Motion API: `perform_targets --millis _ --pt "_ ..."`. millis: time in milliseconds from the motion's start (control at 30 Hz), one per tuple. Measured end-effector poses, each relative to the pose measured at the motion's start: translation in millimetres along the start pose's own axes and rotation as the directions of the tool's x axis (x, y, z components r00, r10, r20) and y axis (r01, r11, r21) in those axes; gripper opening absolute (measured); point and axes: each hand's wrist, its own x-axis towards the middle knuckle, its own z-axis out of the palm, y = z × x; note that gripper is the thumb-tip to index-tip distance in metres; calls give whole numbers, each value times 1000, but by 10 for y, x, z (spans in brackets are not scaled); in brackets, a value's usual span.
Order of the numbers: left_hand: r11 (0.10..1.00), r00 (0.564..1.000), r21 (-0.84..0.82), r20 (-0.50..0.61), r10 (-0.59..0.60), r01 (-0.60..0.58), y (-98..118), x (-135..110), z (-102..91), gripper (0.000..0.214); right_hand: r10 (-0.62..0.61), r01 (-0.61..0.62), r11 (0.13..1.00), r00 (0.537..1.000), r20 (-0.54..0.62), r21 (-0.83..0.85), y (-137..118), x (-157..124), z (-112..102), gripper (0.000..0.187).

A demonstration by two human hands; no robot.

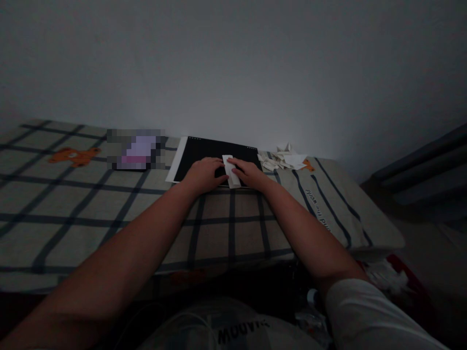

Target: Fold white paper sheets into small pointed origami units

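Note:
A narrow strip of folded white paper (231, 171) lies lengthwise on a black board or pad (197, 154) with a white sheet showing along its left edge. My left hand (206, 176) holds the strip's left side, thumb low and fingers curled higher up. From the other side, my right hand (251, 174) grips the same strip, its fingertips on the upper part and right edge. Just right of the board sits a small heap of folded white paper pieces (280, 159), several of them pointed.
A checked cloth (146, 209) covers the table, with a bear print at left. On it lies a phone-like device (136, 153), partly blurred out. A pale wall (233, 73) stands behind. Below at right are plastic bags (386, 277) and a red object; dark folded fabric (430, 170) hangs beyond.

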Motion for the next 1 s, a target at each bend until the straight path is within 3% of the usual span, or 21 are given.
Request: perform_targets --millis 267,1000 --pt "1000 1000 1 10 0 0 -6 11 5 42 60 -54 989 997 41 -135 -101 3 24 54" --pt "1000 1000 6 28 8 -8 -14 11 4 41 91 -77 981 993 70 -180 -164 9 24 53"
